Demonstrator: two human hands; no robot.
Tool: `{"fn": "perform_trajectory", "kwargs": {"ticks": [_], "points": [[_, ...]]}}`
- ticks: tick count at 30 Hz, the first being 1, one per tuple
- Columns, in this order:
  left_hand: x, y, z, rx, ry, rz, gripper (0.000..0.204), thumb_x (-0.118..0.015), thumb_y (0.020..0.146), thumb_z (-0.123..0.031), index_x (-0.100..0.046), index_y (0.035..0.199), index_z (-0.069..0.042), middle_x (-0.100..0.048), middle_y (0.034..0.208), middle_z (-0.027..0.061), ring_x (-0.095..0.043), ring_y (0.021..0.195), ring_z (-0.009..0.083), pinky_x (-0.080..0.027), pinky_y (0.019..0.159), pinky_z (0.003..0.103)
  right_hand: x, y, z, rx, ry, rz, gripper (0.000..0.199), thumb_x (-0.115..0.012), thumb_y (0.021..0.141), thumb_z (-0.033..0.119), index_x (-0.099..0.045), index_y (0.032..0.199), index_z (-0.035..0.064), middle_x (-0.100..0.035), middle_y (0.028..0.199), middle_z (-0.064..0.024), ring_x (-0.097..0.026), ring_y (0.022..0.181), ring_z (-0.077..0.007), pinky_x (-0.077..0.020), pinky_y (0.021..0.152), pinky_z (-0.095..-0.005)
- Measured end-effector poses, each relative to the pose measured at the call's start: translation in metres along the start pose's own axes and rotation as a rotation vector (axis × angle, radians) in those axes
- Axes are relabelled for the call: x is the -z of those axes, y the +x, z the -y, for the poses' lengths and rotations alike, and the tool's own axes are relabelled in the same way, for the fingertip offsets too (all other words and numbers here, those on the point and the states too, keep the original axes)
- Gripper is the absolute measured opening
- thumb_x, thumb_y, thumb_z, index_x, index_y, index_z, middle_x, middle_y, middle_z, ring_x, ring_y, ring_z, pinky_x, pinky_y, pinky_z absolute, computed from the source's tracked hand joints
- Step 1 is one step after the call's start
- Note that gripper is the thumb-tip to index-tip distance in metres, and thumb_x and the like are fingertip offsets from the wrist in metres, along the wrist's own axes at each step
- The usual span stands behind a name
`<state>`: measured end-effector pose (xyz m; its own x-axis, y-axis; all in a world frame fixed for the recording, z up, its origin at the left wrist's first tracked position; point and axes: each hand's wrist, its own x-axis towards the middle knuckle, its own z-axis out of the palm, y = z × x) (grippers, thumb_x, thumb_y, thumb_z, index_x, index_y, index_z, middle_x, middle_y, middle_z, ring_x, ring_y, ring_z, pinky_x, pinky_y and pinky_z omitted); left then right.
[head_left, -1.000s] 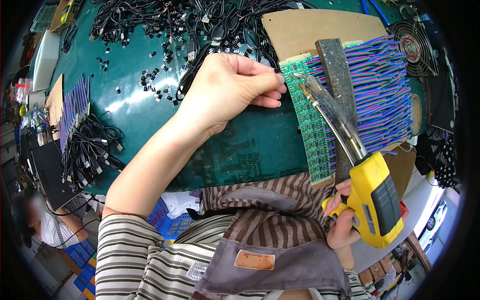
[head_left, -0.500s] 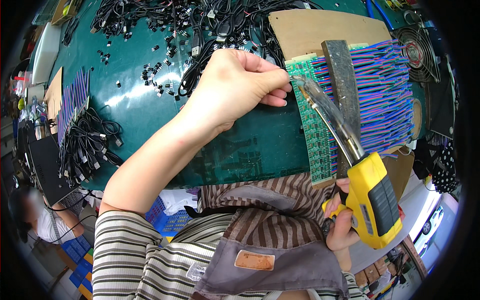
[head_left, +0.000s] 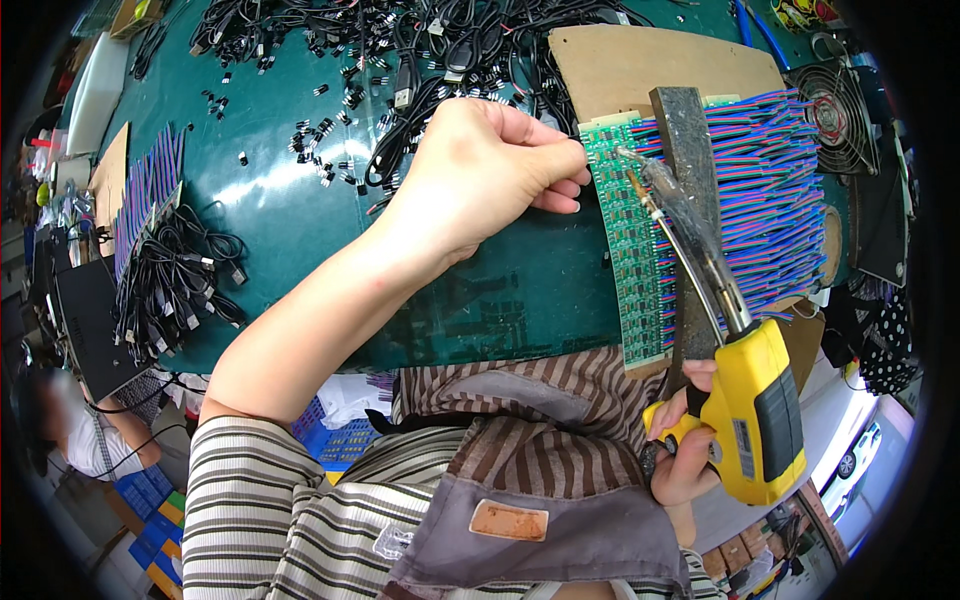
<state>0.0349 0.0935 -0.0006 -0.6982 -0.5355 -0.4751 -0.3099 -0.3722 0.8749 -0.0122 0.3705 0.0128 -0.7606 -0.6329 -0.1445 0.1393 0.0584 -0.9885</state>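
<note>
At the left edge of a green circuit board panel, my left hand is closed in a pinch. Whatever its fingertips hold is hidden or too small to make out. My right hand grips a yellow and black soldering gun by its trigger handle. The gun's tip is over the upper part of the panel, a little to the right of my left fingertips. Rows of blue, red and black wires run rightward from the panel, and a dark, worn bar lies across them.
Black USB cables and small black connectors are strewn over the far green table. Behind the panel lies a tan board, with a fan at right. More bundled cables sit left; a person is beyond.
The soldering gun's tip has moved right, away from my left fingertips. My left hand stays pinched at the panel's edge, and the whole view has shifted slightly.
</note>
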Motion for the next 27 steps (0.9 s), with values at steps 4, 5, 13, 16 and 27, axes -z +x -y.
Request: {"fn": "perform_trajectory", "kwargs": {"ticks": [4, 5, 13, 16, 27], "points": [[0.002, 0.0, 0.001, -0.002, -0.002, 0.014, 0.023, -0.07, 0.081, -0.013, -0.065, 0.088, 0.008, -0.067, 0.08, 0.0132, -0.065, 0.067, 0.0147, -0.055, 0.064, 0.023, -0.014, 0.011, 0.014, 0.084, -0.273, 0.077, 0.052, -0.049, 0.095, 0.035, -0.04, 0.121, -0.0101, -0.049, 0.112, -0.0206, -0.046, 0.06, -0.0111, -0.0412, 0.05, -0.0236], [0.004, 0.0, 0.002, -0.019, 0.003, 0.034, 0.023, -0.069, 0.082, -0.013, -0.065, 0.089, 0.008, -0.068, 0.082, 0.0137, -0.066, 0.069, 0.0154, -0.055, 0.066, 0.024, -0.01, 0.01, 0.013, 0.073, -0.252, 0.115, 0.052, -0.048, 0.095, 0.035, -0.041, 0.12, -0.01, -0.049, 0.114, -0.0213, -0.047, 0.059, -0.0111, -0.0408, 0.049, -0.0232], [0.062, -0.027, -0.027, -0.196, 0.687, -0.132, 0.017, -0.07, 0.08, -0.01, -0.07, 0.092, 0.002, -0.069, 0.08, 0.0092, -0.065, 0.069, 0.0106, -0.052, 0.059, 0.022, -0.013, 0.009, 0.009, 0.109, -0.272, 0.017, 0.052, -0.048, 0.095, 0.035, -0.041, 0.12, -0.0103, -0.049, 0.114, -0.0202, -0.046, 0.059, -0.0107, -0.0409, 0.05, -0.0235], [0.113, -0.034, -0.015, -0.301, 1.12, -0.591, 0.02, -0.074, 0.074, -0.011, -0.071, 0.09, 0.0, -0.068, 0.077, 0.0038, -0.053, 0.066, 0.006, -0.043, 0.06, 0.02, -0.009, 0.006, 0.009, 0.104, -0.269, 0.064, 0.05, -0.049, 0.095, 0.033, -0.041, 0.119, -0.0099, -0.048, 0.114, -0.019, -0.046, 0.062, -0.0107, -0.0412, 0.051, -0.0237], [0.124, -0.028, -0.001, -0.29, 1.004, -0.502, 0.015, -0.069, 0.08, -0.01, -0.069, 0.09, 0.002, -0.065, 0.074, 0.0025, -0.055, 0.069, 0.0056, -0.045, 0.066, 0.021, 0.007, 0.0, -0.002, -0.012, -0.055, 0.026, 0.045, -0.054, 0.093, 0.031, -0.04, 0.112, -0.0075, -0.045, 0.107, -0.0182, -0.047, 0.068, -0.0125, -0.0433, 0.053, -0.0247]]}}
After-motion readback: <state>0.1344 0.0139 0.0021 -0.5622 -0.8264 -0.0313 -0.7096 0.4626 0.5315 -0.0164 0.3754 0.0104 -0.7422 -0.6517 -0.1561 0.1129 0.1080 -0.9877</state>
